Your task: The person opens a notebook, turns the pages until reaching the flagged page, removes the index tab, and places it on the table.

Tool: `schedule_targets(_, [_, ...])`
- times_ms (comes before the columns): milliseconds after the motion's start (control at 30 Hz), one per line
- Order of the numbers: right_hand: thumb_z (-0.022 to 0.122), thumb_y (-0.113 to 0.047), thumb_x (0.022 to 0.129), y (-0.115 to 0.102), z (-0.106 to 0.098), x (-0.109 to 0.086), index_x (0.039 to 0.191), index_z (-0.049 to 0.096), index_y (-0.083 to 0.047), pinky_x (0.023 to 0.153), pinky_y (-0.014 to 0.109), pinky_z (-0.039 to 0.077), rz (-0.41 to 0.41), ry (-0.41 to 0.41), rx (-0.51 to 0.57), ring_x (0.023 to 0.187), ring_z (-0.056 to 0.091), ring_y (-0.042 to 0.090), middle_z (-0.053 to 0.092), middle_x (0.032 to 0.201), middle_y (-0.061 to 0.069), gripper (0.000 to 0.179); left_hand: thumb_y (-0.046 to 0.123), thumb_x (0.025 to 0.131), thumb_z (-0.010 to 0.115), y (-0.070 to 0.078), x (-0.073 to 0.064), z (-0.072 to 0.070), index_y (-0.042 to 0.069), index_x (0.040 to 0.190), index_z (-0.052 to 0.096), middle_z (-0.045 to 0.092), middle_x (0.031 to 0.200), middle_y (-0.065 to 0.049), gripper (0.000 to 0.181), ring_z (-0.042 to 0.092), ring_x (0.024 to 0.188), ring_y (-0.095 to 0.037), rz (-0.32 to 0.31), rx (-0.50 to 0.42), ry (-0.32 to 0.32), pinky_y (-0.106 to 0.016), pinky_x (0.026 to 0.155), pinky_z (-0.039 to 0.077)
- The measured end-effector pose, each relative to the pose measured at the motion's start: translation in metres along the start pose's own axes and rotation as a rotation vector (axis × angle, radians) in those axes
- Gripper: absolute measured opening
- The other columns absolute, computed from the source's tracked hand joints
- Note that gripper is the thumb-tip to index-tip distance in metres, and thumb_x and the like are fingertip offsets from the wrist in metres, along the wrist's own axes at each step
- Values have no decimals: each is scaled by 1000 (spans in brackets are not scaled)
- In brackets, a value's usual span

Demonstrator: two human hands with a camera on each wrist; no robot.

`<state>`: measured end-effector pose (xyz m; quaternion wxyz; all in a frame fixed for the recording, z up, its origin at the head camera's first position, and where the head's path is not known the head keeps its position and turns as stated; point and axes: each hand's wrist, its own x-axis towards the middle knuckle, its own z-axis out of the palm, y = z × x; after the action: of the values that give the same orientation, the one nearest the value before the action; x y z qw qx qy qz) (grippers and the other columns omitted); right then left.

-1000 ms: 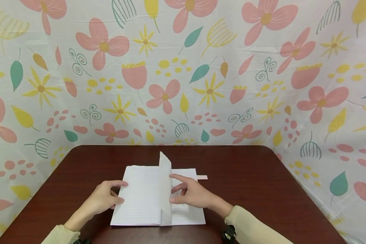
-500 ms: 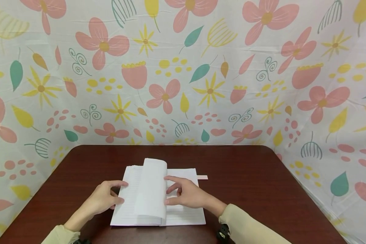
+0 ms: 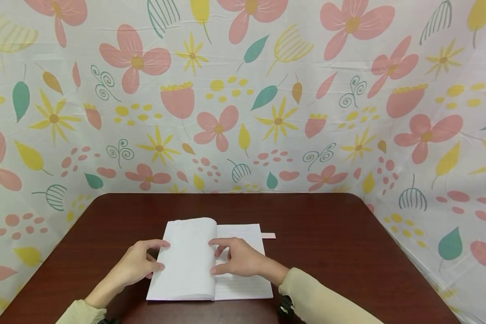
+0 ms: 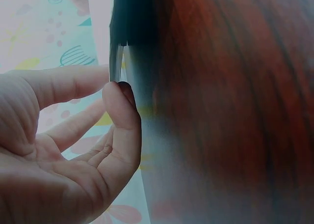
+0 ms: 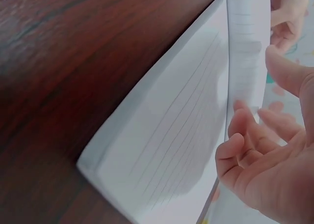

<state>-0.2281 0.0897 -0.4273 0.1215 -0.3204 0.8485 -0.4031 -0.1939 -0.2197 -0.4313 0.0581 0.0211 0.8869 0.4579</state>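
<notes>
the page (image 3: 188,261), upright earlier, is now laid left of the loosely spread right hand (image 3: 243,258); the notebook (image 3: 245,288) is pinched by the left hand (image 3: 137,260); turning seems nearly done.

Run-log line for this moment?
notebook: open on table | left hand: holds left edge | right hand: at left page near spine

Bright head view, hazy, dim wrist views
</notes>
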Motion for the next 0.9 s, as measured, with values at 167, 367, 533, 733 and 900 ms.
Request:
schedule_targets(167, [92,-18,83,-1,4,5,141,65,-4,60,21,41,-2,-14,-49,59,42,5,66,102,1,65,-6,84,80,-1,0,0,4,126,72,66,124,-20,44,67,69,-21,28,-4,1,-39,56,58])
schedule_targets(367, [93,-21,81,-1,9,9,140,66,-5,66,21,42,8,-14,-124,67,43,5,61,97,-6,67,3,93,77,-1,1,0,5,125,73,67,123,-21,33,66,65,-22,51,-11,8,-39,53,57])
schedule_targets(533, [95,-23,80,-1,12,10,139,68,-7,75,22,45,10,-5,-155,79,49,8,60,96,-6,67,5,85,86,0,1,1,5,125,73,67,115,-17,42,66,65,-22,45,3,8,-38,55,56])
schedule_targets(733, [94,-24,81,-2,11,9,139,68,-7,76,22,45,-2,-7,-156,80,51,8,61,98,-5,67,-1,81,87,3,2,2,5,124,73,66,115,-16,45,67,67,-22,40,7,7,-39,58,58])
schedule_targets(900, [92,-22,83,-1,2,4,140,67,-7,67,23,43,-20,8,-99,70,45,6,63,101,0,64,-2,81,87,4,2,2,4,123,74,66,112,-15,45,66,66,-22,37,14,12,-39,58,58])
